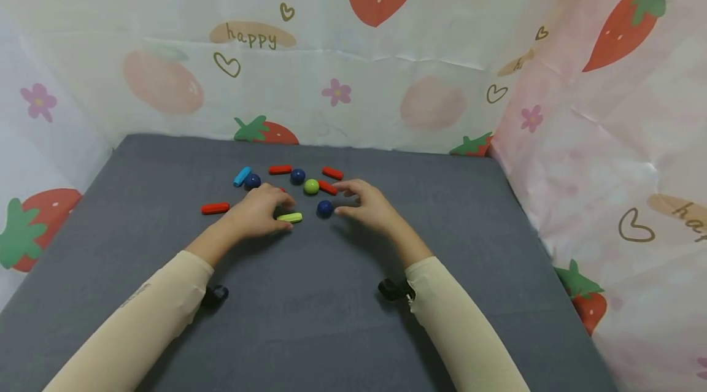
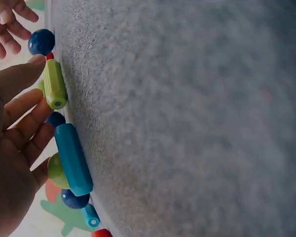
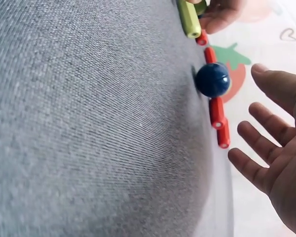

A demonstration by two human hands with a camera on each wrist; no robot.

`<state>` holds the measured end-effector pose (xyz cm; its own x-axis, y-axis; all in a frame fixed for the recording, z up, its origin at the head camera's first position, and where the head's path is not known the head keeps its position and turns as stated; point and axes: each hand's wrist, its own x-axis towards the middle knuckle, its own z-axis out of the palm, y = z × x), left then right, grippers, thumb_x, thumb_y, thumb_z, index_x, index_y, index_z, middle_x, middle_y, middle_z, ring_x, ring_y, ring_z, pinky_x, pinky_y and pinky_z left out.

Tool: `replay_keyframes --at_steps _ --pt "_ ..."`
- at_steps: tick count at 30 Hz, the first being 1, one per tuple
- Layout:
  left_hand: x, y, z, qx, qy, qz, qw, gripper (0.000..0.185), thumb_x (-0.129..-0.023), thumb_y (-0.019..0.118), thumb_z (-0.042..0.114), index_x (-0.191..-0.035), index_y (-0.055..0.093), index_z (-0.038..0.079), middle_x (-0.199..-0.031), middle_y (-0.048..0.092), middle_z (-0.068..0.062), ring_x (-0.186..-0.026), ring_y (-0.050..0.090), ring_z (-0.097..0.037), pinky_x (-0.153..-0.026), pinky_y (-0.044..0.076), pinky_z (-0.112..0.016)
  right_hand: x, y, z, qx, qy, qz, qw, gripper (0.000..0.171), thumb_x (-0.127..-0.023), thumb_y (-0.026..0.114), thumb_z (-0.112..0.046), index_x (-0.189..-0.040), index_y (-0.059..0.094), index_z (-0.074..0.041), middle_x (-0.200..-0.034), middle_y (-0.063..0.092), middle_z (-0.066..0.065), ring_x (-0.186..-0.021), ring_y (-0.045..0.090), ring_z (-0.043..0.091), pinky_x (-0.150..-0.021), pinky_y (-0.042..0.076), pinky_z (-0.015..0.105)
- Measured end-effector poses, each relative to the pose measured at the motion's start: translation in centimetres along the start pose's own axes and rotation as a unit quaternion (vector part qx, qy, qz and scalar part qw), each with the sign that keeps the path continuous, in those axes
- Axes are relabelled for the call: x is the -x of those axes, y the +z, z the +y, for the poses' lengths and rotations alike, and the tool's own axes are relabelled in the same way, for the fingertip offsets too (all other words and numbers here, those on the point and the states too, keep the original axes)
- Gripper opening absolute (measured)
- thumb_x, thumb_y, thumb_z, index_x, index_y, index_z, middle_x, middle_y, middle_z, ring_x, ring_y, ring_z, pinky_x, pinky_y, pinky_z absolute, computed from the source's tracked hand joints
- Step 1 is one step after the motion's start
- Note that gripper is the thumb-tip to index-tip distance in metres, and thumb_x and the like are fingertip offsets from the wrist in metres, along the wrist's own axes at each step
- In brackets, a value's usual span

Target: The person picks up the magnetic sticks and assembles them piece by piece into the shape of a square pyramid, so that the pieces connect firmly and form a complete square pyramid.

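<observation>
Left hand: your left hand [image 1: 258,213] rests low on the grey tabletop [image 1: 309,318], fingers [image 2: 20,106] loosely spread and a little bent, clamped on nothing. The thumb tip touches the end of the lime-green stick [image 1: 289,218], which lies flat just near of the hand; that contact looks enough to steady the stick so it cannot roll.

Right hand: your right hand [image 1: 369,205] hovers just right of the pieces with fingers [image 3: 256,133] apart and relaxed, holding nothing. Thumb and forefinger open towards the near dark blue ball [image 1: 324,208], close beside it but, as far as the right wrist view shows, not touching.

Pieces between the hands: the green ball [image 1: 312,186] sits just far of the blue ball, with a red stick [image 1: 328,187] at its right. A teal stick [image 2: 73,159] shows under your left palm in the left wrist view only; the head view hides it.

Far row: a light blue stick [image 1: 242,176], a dark blue ball [image 1: 252,181], a red stick [image 1: 280,169], another blue ball [image 1: 297,176] and a red stick [image 1: 332,173] lie loose, apart from both hands.

Left outlier: one red stick [image 1: 215,208] lies alone, left of your left wrist.

Layout: everything is bunched at the far middle, so both hands reach it without crossing.
</observation>
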<state>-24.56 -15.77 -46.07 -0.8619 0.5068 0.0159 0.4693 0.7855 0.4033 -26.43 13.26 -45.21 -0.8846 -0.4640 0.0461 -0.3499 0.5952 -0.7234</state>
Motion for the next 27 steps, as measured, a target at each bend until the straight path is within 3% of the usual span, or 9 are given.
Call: replay_keyframes --at_steps 7,27 --pt "-0.6 0.4 0.1 -0.024 0.004 -0.005 0.9997 0.041 -0.087 0.084 0.032 -0.12 0.073 0.01 -0.111 0.069 -0.004 -0.106 0.055 -0.027 -0.097 0.044 -0.05 -0.5 0.6 0.4 -0.004 -0.006 -0.016 1.0 0.049 -0.093 0.078 -0.021 -0.14 0.063 -0.017 -0.141 0.059 -0.001 -0.129 0.057 0.025 -0.105 0.049 0.045" --pt "-1.4 0.3 0.7 -0.049 0.003 -0.025 0.9985 0.02 -0.089 0.081 0.025 -0.105 0.077 0.015 -0.094 0.07 0.003 -0.092 0.053 -0.021 -0.087 0.045 -0.042 -0.9 1.5 0.7 -0.015 0.017 -0.02 1.0 0.05 -0.093 0.078 -0.02 -0.14 0.063 -0.017 -0.141 0.059 0.0 -0.129 0.055 0.023 -0.101 0.051 0.044"
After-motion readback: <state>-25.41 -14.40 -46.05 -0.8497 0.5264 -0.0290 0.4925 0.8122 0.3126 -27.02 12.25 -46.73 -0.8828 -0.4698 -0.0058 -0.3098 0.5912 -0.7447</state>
